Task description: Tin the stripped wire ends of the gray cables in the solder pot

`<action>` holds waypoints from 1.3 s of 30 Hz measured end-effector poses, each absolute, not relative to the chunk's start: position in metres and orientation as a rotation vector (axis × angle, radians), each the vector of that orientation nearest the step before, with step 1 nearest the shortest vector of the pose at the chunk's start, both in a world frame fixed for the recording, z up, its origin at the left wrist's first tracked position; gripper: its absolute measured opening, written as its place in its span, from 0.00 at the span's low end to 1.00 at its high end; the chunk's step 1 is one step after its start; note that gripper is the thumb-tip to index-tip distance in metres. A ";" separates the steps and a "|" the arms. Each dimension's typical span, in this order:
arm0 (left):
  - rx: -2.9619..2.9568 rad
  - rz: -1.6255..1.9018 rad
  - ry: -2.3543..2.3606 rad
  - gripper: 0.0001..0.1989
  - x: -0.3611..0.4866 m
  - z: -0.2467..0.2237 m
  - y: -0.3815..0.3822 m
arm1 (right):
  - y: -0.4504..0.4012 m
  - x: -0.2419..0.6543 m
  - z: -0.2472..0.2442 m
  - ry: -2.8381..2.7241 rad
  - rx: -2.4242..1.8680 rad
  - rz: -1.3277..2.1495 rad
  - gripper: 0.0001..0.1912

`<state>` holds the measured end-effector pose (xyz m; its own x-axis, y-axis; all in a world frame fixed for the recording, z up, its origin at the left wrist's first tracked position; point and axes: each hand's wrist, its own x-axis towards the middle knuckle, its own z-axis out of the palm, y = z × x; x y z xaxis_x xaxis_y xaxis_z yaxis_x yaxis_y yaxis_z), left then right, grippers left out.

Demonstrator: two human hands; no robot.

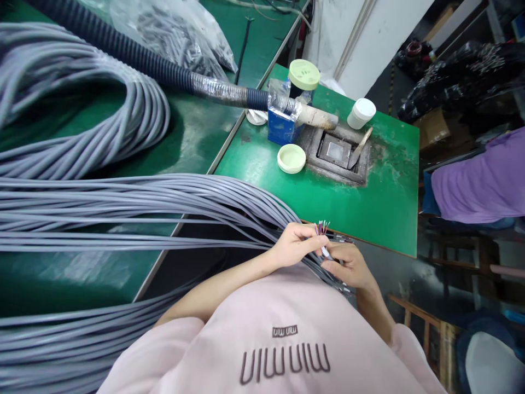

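My left hand [296,242] pinches the fanned thin wires [322,227] of a grey cable, whose tips show bright metal and stick up past the thumb. Against it, my right hand [349,265] closes its fingers round the same cable just below, where a short white part [325,252] shows. A thick bundle of grey cables [229,198] runs in from the left and passes under both hands. More stripped cable ends [343,289] hang beneath my right hand, close to my shirt.
On the green table [394,219] ahead stand a recessed square pot [335,151] with a flat scraper [362,146], a fume hose [315,116], a blue box [280,127], a shallow pale dish [291,158] and a white jar [361,113]. Coiled cable [143,117] lies left. A person's purple sleeve [484,178] is at right.
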<state>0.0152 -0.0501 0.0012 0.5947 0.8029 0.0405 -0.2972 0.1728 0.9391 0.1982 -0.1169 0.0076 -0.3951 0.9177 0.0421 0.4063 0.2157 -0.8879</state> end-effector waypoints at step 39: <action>0.552 0.789 0.591 0.16 0.034 -0.022 -0.050 | -0.116 0.156 -0.005 -0.859 -1.133 1.636 0.20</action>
